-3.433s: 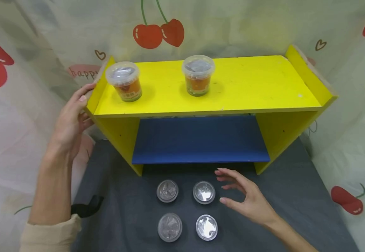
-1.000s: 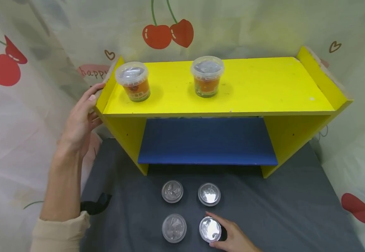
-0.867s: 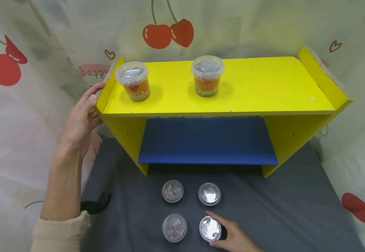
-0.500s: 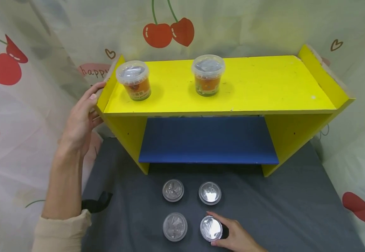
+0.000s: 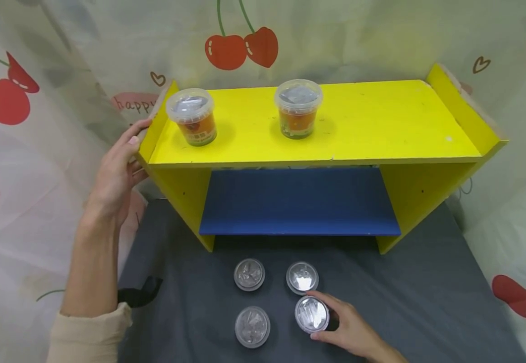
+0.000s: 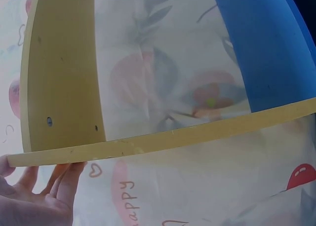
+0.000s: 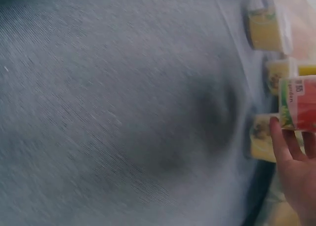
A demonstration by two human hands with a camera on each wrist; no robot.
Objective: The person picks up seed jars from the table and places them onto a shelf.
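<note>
My left hand (image 5: 114, 176) grips the upper left side panel of a small yellow shelf unit (image 5: 381, 121). In the left wrist view its thumb is on one side of the panel edge, its fingers on the other. My right hand (image 5: 353, 325) holds a lidded plastic cup (image 5: 311, 314) between thumb and fingers. The right wrist view shows this cup's red and green label (image 7: 300, 103), raised above the grey cloth. Three more lidded cups stand near it: front left (image 5: 252, 327), back left (image 5: 249, 275) and back right (image 5: 302, 277).
Two orange-labelled cups stand on the yellow top board, one at the left end (image 5: 192, 118), one near the middle (image 5: 298, 110). Below is a blue shelf board (image 5: 299, 201). A cherry-print curtain (image 5: 358, 40) hangs behind. Dark grey cloth (image 5: 426, 302) covers the table.
My right hand came down to the front right cup and took hold of it. Now that cup has been lifted and moved slightly right and toward the shelf. My left hand keeps its grip.
</note>
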